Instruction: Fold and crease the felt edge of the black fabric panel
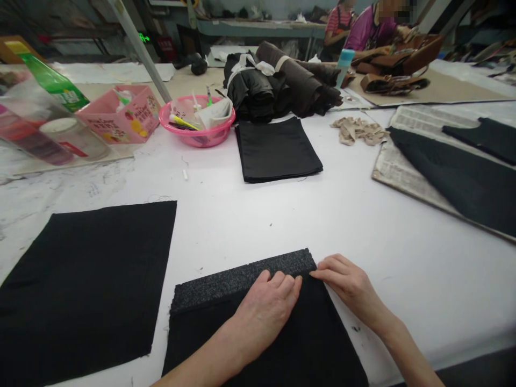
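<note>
A cloth (312, 333) lies near-centre on the desk (226, 226), a grey strip (237, 279) along its far edge. The right hand (349, 285) pinches the cloth's right edge; the left hand (270, 306) curls over the strip, whether its grip pinches I cannot tell. A stack (278, 150) lies beyond.

Left hand (268, 303): bare, with a smooth back, rounded knuckles and a sturdy outline.
Right hand (349, 285): bare, with slender, tapering fingers and a slim wrist.
Left forearm (209, 355): uncovered to the lower picture edge, smooth, widening away from the wrist.
Right forearm (405, 344): likewise uncovered, slim and smooth.
Fingernails: too small to make out.
</note>
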Demonstrator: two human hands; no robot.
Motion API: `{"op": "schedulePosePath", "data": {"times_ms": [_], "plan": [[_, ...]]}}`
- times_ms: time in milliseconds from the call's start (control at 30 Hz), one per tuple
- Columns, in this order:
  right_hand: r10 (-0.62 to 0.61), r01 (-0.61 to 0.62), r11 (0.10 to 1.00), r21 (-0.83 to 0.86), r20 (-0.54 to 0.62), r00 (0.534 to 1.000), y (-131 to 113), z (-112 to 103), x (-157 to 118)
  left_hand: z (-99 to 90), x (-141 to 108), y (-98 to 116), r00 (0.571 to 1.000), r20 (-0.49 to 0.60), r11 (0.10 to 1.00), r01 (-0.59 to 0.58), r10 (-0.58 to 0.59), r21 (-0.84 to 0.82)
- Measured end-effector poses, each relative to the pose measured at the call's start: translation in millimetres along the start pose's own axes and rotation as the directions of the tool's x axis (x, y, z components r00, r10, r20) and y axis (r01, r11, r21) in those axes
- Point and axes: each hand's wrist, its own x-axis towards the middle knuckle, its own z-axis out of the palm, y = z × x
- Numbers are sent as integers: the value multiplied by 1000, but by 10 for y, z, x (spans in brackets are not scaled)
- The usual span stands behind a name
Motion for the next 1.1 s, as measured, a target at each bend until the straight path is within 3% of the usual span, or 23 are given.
{"op": "schedulePosePath", "data": {"times_ms": [633, 933, 1100], "plan": [[-14, 16, 999, -39, 65, 998, 8, -9, -39, -43, 141, 34, 1000, -19, 1000, -16, 16, -24], [90, -88, 992, 92, -21, 996, 81, -43, -73, 12, 168, 52, 998, -56, 999, -16, 14, -42], [99, -98, 994, 39, -13, 995, 55, -61, -109, 15, 157, 55, 998, -58, 998, -6, 3, -56]]}}
